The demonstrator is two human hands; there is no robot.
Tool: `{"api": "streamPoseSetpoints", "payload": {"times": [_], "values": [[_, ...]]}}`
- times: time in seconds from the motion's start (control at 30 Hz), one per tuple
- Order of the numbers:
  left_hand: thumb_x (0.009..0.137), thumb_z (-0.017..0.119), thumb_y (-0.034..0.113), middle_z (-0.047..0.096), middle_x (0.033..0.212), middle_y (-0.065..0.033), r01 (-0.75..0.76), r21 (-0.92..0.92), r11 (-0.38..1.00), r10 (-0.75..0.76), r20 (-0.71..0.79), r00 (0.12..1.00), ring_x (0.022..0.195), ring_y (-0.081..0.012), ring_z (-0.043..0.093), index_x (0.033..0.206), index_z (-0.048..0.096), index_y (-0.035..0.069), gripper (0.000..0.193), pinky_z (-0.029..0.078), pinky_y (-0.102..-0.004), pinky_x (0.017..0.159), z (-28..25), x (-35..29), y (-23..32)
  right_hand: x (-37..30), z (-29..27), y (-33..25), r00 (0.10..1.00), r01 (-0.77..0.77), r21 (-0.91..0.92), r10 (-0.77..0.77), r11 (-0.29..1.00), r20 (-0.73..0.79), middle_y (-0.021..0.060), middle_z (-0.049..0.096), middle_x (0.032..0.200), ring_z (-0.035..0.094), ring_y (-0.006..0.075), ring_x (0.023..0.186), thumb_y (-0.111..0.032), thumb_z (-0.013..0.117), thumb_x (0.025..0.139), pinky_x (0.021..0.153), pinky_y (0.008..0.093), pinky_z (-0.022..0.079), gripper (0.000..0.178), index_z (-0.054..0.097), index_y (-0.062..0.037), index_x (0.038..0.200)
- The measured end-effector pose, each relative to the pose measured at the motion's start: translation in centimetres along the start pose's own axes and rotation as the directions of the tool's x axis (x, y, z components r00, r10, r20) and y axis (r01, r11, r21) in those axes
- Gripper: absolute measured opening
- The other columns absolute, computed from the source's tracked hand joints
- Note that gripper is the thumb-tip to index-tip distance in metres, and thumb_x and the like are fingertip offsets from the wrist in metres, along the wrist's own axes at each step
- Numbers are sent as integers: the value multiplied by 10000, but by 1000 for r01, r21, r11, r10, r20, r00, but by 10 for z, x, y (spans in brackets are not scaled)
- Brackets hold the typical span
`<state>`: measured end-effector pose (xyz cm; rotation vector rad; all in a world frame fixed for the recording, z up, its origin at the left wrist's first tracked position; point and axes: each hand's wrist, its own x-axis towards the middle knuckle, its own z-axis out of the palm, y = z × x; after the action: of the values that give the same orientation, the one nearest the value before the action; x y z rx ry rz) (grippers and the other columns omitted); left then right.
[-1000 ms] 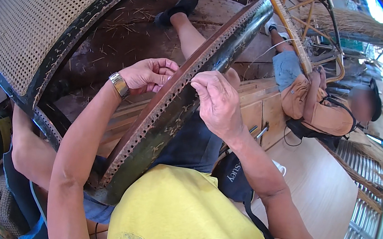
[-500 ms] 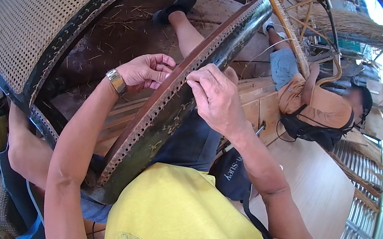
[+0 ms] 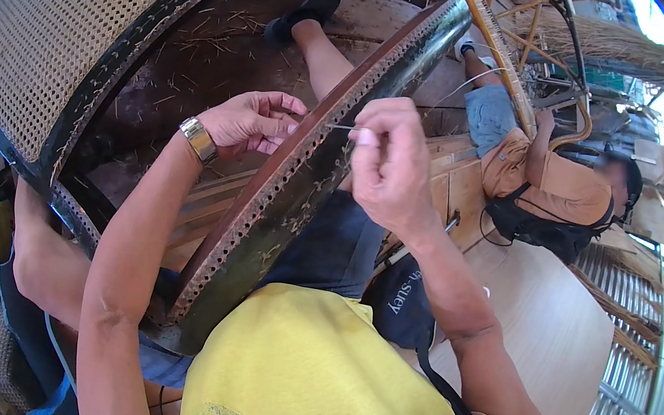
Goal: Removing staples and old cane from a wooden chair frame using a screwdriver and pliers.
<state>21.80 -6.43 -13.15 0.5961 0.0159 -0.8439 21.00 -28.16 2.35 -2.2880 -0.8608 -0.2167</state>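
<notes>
A dark wooden chair frame lies tilted across my lap, a row of small drilled holes running along its near rail. On the rail's outer side my right hand pinches a thin pale strand, which stretches tight from a hole in the upper rail. My left hand, with a metal watch at its wrist, is inside the frame close to the rail's inner face. Its thumb and fingers are curled together; what they hold, if anything, is too small to make out. Woven cane fills the frame's far-left panel.
Loose straw-like scraps litter the dark surface inside the frame. A person in an orange shirt sits at the right beside another curved frame. A dark bag rests by my right side, near a pale board.
My right hand has moved a little right, away from the rail, and the thin strand now shows between hole and fingers. My left hand has hardly moved.
</notes>
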Motion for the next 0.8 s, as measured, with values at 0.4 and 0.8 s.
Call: {"api": "streamPoseSetpoints", "payload": {"times": [0.4,0.8], "values": [[952,715,66,715,1118,-46,-23,-2,1000,23,-14,1000,921,-121,684,1286,596,64,355,572,-291,838,6,-3,10,-3,-4,5,980,-157,-52,162,986,113,-5,639,847,638,214,733,-3,620,870,795,388,428,185,574,-102,1019],[905,777,266,678,1050,-25,-53,337,940,88,-90,992,909,-105,642,1257,597,58,447,529,-276,812,53,-14,32,-9,8,5,983,-180,41,181,983,-21,36,694,913,679,189,728,-40,712,891,753,366,476,159,630,-71,1024]]}}
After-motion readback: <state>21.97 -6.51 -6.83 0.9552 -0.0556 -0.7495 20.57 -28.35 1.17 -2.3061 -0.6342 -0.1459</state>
